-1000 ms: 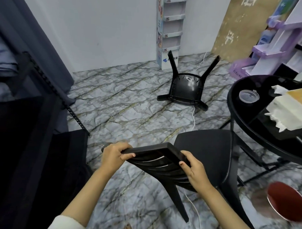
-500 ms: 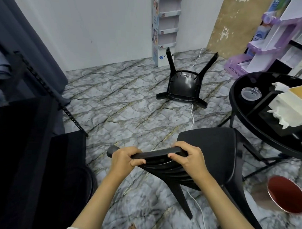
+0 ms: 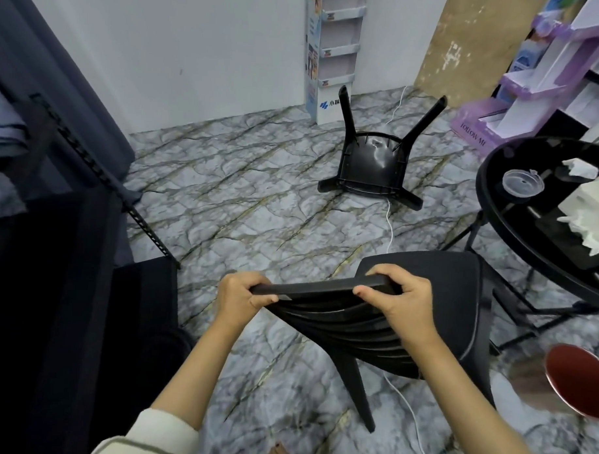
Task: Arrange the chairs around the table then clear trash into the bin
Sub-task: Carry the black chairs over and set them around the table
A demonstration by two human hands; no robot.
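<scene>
Table (image 3: 538, 150), black, round, standing right of the hands. Chair (image 3: 442, 269) standing beside it, left hand (image 3: 241, 296) and right hand (image 3: 407, 305) both gripping its top rail, fingers curling round. Second chair (image 3: 368, 168) lying overturned beyond the hands. Red bin (image 3: 578, 382) sitting right of the right forearm.

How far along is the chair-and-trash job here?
Nothing looks finished. In hand: the left hand and right hand grip the near chair by its backrest, beside the table. Left: the overturned chair, then the plastic lid and tissues into the red bin.
</scene>
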